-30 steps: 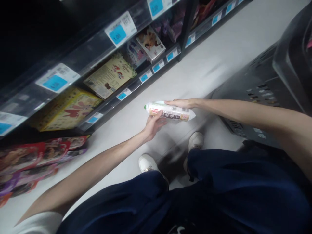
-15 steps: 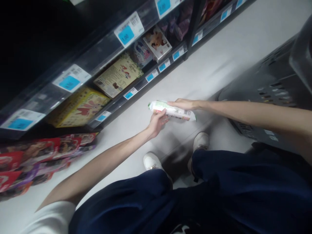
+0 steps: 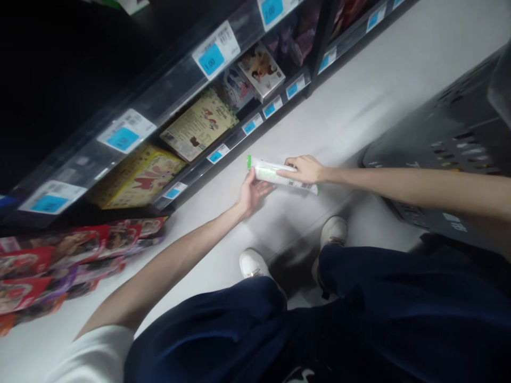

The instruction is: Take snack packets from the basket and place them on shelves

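Both hands hold 1 white packet with green ends above the pale floor: the left hand cups its underside, the right hand curls over its top. Shelves of boxed goods stand left, a dark cart right.

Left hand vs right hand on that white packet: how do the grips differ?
Position: the left hand is at the packet's green-edged end, while the right hand sits nearer the other end.
Side: the left hand cups the packet from below, and the right hand lies over the top with its fingers across it.
Approach: the left forearm comes in from the lower left, the right forearm from the right edge.
Shared: both are bare and hold the same packet above the floor.
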The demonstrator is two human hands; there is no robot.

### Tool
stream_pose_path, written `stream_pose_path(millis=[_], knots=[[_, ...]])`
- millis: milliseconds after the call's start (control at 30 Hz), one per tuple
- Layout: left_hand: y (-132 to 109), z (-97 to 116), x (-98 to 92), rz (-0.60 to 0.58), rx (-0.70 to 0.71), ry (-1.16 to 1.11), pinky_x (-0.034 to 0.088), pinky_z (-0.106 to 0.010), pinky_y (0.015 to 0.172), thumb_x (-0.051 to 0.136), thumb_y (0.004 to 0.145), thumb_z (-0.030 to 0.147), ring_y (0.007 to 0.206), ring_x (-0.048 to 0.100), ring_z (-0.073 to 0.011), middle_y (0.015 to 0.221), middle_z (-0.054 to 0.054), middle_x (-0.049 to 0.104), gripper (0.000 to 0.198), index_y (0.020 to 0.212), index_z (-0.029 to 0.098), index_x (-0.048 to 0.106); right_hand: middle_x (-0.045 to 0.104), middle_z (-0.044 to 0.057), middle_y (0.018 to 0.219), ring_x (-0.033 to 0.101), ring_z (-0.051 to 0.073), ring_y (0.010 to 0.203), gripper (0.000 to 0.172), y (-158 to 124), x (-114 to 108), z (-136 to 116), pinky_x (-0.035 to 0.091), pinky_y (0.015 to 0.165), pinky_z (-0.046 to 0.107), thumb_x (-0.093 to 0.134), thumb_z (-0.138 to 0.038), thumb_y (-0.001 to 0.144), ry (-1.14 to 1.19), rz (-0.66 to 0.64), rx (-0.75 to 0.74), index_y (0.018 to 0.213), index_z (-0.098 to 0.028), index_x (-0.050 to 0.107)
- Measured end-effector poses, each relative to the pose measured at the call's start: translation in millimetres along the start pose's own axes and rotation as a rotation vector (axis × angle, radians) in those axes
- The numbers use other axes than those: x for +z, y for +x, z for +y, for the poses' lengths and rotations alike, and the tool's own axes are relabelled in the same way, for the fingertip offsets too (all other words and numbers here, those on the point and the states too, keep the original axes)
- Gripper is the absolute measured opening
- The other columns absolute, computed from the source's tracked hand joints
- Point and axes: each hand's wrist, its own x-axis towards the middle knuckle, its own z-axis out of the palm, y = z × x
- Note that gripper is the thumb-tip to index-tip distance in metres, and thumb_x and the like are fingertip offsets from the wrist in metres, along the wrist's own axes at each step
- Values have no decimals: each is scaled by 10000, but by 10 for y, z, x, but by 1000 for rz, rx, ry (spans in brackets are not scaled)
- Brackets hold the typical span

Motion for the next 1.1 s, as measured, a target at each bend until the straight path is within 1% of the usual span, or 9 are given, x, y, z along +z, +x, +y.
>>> stream_pose_path(millis=[133, 367, 533, 667, 767, 867, 933, 1000, 1100], knots=[[-18, -29, 2, -1, -27, 10, 551, -396, 909, 609, 925, 524, 950, 686, -229, 983, -60, 687, 398, 1157, 202, 642, 725, 71, 862, 666, 237, 803, 587, -64, 29, -14, 364, 681, 291, 440, -686, 945, -17, 44, -20, 1045, -168, 698], [-45, -67, -15, -10, -42, -5, 569, -375, 874, 588, 937, 499, 885, 679, -198, 966, -44, 693, 358, 1147, 214, 646, 745, 80, 917, 679, 249, 830, 595, -76, 31, 2, 364, 675, 296, 443, -696, 941, -54, 7, -47, 1085, -178, 698], [-70, -73, -34, 4, -58, -16, 574, -401, 901, 606, 927, 477, 882, 680, -199, 952, -43, 700, 332, 1110, 204, 653, 751, 82, 955, 686, 254, 843, 597, -70, 44, -11, 367, 671, 300, 432, -700, 942, -67, 7, -59, 1106, -186, 688], [-104, -70, -23, -9, -39, -52, 547, -447, 995, 634, 913, 476, 1069, 677, -238, 1106, -68, 713, 344, 1125, 206, 649, 754, 78, 1005, 690, 264, 863, 617, -89, 40, -56, 391, 696, 308, 483, -741, 896, -73, 38, -57, 1115, -200, 681], [-137, -67, -21, -50, -13, -65, 500, -501, 1073, 662, 903, 465, 1250, 608, -284, 1242, -71, 691, 359, 1160, 215, 644, 741, 87, 1085, 687, 281, 909, 654, -88, 47, -71, 419, 736, 323, 550, -767, 840, -75, 81, -89, 1141, -198, 667], [-164, -34, -40, -64, 15, -24, 492, -530, 1090, 715, 861, 403, 1289, 584, -307, 1272, -72, 689, 356, 1151, 207, 650, 710, 107, 1168, 674, 296, 962, 716, -47, 43, -57, 444, 779, 339, 632, -771, 772, -47, 79, -167, 1190, -190, 643], [-183, 10, -61, -68, 28, 27, 499, -540, 1084, 745, 817, 347, 1271, 596, -314, 1247, -85, 702, 362, 1128, 185, 653, 702, 112, 1166, 666, 294, 974, 762, 1, 4, -48, 461, 784, 337, 690, -778, 709, 14, -45, -213, 1190, -189, 644], [-210, 61, -83, -92, 25, 56, 501, -549, 1080, 745, 796, 315, 1256, 607, -320, 1227, -97, 710, 368, 1119, 166, 650, 718, 96, 1074, 673, 271, 917, 756, 49, -78, -53, 479, 741, 320, 689, -798, 694, 146, -286, -194, 1147, -192, 667], [-275, 116, -113, -165, 0, 41, 491, -556, 1085, 713, 793, 272, 1262, 604, -319, 1258, -94, 695, 405, 1176, 176, 625, 725, 84, 892, 683, 240, 791, 751, 88, -239, -94, 501, 664, 310, 497, -850, 807, 404, -624, -56, 1069, -179, 708]])
